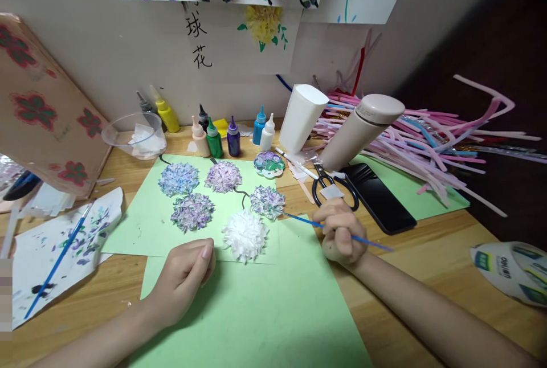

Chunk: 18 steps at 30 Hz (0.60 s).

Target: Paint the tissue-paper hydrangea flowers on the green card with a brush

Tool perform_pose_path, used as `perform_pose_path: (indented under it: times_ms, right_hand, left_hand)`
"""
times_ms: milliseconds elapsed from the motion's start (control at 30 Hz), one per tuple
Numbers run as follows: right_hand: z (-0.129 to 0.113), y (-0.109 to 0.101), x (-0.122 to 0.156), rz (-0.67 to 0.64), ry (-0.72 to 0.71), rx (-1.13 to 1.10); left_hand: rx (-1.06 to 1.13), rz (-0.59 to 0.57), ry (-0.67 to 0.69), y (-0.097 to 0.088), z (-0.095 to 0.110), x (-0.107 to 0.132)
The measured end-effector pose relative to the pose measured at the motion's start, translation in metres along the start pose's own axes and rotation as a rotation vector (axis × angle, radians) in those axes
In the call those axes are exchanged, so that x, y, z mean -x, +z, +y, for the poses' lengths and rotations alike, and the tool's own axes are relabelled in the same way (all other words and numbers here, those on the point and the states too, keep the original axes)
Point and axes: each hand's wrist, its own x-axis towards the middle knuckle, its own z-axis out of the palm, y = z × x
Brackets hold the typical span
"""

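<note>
My right hand [339,232] is closed round a thin blue paintbrush [299,219]. The brush tip touches a purple-speckled paper flower [267,201] on the light green paper [141,220]. My left hand [184,274] rests on a second green sheet [256,311] with its fingers curled in, holding nothing that I can see. It lies just left of a plain white paper flower [245,235]. Three more painted flowers, blue [178,179], lilac [223,176] and purple-green [192,212], lie farther back on the sheet.
Paint bottles [213,139] and a small palette [269,164] stand behind the flowers. Black scissors [329,185], a dark phone [378,197], two white tubes [359,129], a pile of pipe cleaners [427,140], a clear bowl [134,135] and a spare brush on stained paper [57,257] surround them.
</note>
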Motion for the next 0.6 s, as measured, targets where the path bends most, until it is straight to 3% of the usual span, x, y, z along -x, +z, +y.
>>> perform_pose_path:
  times_ms: [67, 133, 200, 367, 600]
  right_hand:
    - [-0.004, 0.005, -0.009, 0.200, 0.040, -0.151]
    - [-0.007, 0.009, -0.018, 0.275, 0.139, -0.243]
    - [-0.006, 0.011, -0.022, 0.264, 0.192, -0.275]
    - [-0.001, 0.011, -0.019, 0.163, 0.168, -0.261]
    - [-0.001, 0.011, -0.023, 0.243, 0.183, -0.292]
  left_hand:
    - [0.000, -0.001, 0.007, 0.000, 0.000, 0.000]
    - [0.005, 0.001, 0.020, 0.000, 0.001, 0.000]
    - [0.011, 0.002, 0.028, 0.000, 0.001, -0.001]
    - [0.016, 0.009, 0.018, 0.000, -0.001, 0.000]
    - [0.020, 0.009, 0.005, 0.000, -0.004, 0.002]
